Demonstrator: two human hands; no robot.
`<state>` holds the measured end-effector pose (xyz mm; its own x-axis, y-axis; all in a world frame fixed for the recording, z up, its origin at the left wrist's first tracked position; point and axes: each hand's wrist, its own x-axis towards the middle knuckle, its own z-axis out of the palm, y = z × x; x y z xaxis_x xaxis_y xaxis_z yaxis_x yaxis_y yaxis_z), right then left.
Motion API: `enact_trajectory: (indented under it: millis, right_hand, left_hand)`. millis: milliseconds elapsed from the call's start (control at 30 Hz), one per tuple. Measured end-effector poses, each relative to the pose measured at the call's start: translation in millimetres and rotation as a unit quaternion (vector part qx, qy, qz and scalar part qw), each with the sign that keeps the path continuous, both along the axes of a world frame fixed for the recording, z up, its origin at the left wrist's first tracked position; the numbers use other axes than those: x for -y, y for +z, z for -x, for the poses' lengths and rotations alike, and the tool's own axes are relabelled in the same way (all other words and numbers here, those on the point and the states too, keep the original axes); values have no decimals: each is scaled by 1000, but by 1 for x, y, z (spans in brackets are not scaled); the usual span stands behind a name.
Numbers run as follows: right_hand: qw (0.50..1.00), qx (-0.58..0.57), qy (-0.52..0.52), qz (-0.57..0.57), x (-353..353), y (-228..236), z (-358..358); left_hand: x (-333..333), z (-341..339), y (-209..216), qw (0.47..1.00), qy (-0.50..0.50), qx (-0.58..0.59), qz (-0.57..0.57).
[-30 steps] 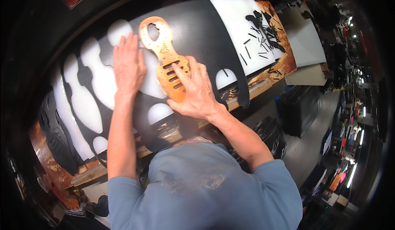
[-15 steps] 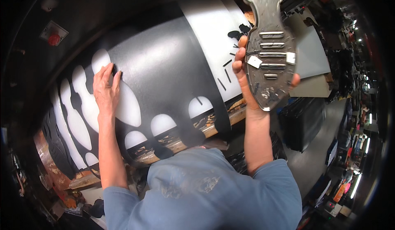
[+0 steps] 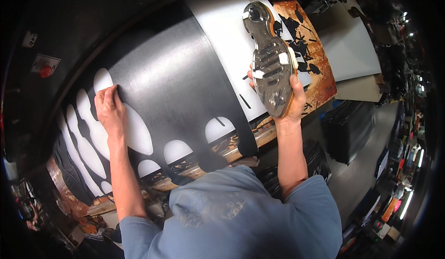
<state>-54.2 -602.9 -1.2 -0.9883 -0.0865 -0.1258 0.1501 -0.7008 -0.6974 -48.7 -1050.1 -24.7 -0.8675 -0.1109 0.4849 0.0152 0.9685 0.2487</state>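
Note:
My right hand (image 3: 293,102) grips a sole-shaped cutting die (image 3: 273,69) by its wide end and holds it raised over the white board (image 3: 222,36). Its dark face has several slots, a round hole at the narrow end and small white pads. On the left, my left hand (image 3: 111,113) has its fingers drawn together in a pinch on the black sheet (image 3: 171,69), beside a sole-shaped cutout. The fingertips partly hide what they pinch. White board shows through several cutouts in the sheet, some whole and some cut off by its near edge.
Small black offcuts (image 3: 301,41) lie on a worn brown board (image 3: 322,76) at the right. A red button (image 3: 45,71) sits on the dark machine at the left. A black-wrapped stack (image 3: 347,129) stands on the floor, near pale sheets (image 3: 350,50).
The cutting die has come down and left, tilting, and now appears smaller. My left hand's fingers have closed together at the sheet. The whole view has shifted slightly.

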Motion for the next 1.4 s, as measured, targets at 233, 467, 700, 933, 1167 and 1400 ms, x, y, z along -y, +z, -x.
enact_trajectory:
  millis: [233, 467, 700, 933, 1167, 1400]
  right_hand:
    - [969, -40, 48, 241, -10, -13, -26]
    - [968, -75, 78, 225, -12, -23, -37]
    - [958, -84, 38, 272, -10, -26, -44]
    - [959, -126, 51, 250, -9, -20, -46]
    - [972, -79, 31, 219, 1, -7, -47]
    - [963, -136, 57, 225, 7, 4, -40]
  left_hand:
    - [18, 4, -6, 999, -43, -17, 23]
    - [-32, 27, 25, 984, 36, 56, -168]
    - [-186, 31, 41, 865, -366, 160, -303]
    - [-204, 12, 33, 912, -328, 225, -99]
    - [-232, -38, 15, 819, -523, 228, -56]
    - [-206, -39, 33, 848, -452, 172, -218]
